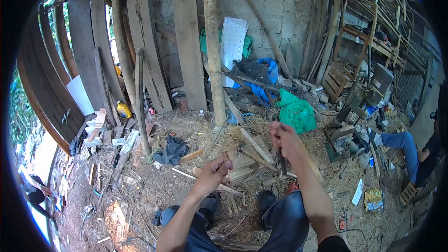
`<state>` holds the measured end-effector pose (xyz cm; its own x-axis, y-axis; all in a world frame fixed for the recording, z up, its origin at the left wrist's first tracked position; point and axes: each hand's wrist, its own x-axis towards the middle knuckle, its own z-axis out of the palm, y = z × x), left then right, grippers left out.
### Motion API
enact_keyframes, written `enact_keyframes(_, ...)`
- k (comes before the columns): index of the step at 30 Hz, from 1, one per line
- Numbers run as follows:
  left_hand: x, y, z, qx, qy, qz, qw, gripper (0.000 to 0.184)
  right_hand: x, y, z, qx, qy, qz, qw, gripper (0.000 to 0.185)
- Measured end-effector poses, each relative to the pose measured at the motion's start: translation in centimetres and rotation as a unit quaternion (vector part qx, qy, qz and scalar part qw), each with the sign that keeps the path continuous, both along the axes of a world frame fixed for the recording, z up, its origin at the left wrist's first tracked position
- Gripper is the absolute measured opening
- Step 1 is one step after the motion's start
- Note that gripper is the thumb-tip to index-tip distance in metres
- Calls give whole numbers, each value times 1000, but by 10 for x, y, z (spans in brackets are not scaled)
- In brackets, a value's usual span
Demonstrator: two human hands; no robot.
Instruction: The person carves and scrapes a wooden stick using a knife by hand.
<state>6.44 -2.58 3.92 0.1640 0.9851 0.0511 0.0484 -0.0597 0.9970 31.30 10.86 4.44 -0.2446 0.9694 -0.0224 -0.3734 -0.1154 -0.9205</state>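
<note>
Two hands (211, 175) (289, 145), fingers curled, grip unclear, straw-littered ground (156, 186), tall wooden planks (189, 42), grey block wall (281, 11).

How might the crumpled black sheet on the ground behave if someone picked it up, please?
The crumpled black sheet would probably be floppy, since it lies in loose folds. Its slumped, uneven shape makes rolling seem unlikely.

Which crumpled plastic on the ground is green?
The green heap beyond the right hand; its colour sets it apart from the blue sheet behind and the black plastic farther left.
</note>
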Motion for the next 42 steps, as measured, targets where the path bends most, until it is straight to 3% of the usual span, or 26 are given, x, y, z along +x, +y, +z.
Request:
enact_keyframes(2, -7, -6, 13, -33, 12, 9, 999, 19, 21, 17, -4, 13, 49, -105, 993, 15)
enact_keyframes(5, -12, 0, 3, -49, 3, 38, 998, 19, 20, 8, -12, 48, 29, -105, 993, 16)
enact_keyframes(7, -12, 0, 1, -34, -13, 55, 998, 19, -14, -24, 5, 51, -81, -14, 995, 19)
enact_keyframes(11, -1, 0, 10, -54, -41, 44, 997, 20, -72, -63, 9, 82, -82, 176, 978, 19)
enact_keyframes(14, 6, 1, 10, -44, -44, 44, 997, 21, -80, -59, 1, 84, -52, 206, 973, 16)
enact_keyframes(18, 8, 6, 3, 30, 14, 70, 997, 22, -75, -55, 7, 73, -71, 181, 978, 18)
enact_keyframes(23, 8, 10, -5, 36, 18, 68, 997, 22, -73, -50, 5, 76, -88, 183, 976, 19)
enact_keyframes(26, 9, 6, -5, 75, 43, 75, 993, 18, -66, -41, 3, 98, -104, 128, 982, 17)
enact_keyframes(29, 9, 9, -16, 78, 59, 64, 993, 17, -51, -31, 13, 69, -26, 32, 997, 15)
enact_keyframes(34, 15, 8, -10, 92, 105, 80, 987, 18, -69, -51, 7, 38, -84, 82, 992, 14)
enact_keyframes(36, 14, 7, -4, 111, 73, 100, 986, 15, -75, -59, 8, 85, -78, 178, 977, 14)
enact_keyframes(38, 10, 7, -6, 102, 72, 82, 989, 15, -69, -50, 6, 83, -95, 168, 978, 15)
enact_keyframes(40, 8, 7, -6, 97, 66, 68, 991, 16, -57, -34, 5, 29, -42, 72, 996, 17)
enact_keyframes(42, 10, 3, -5, 74, 63, 44, 994, 15, -40, -22, 8, 37, 1, 66, 997, 18)
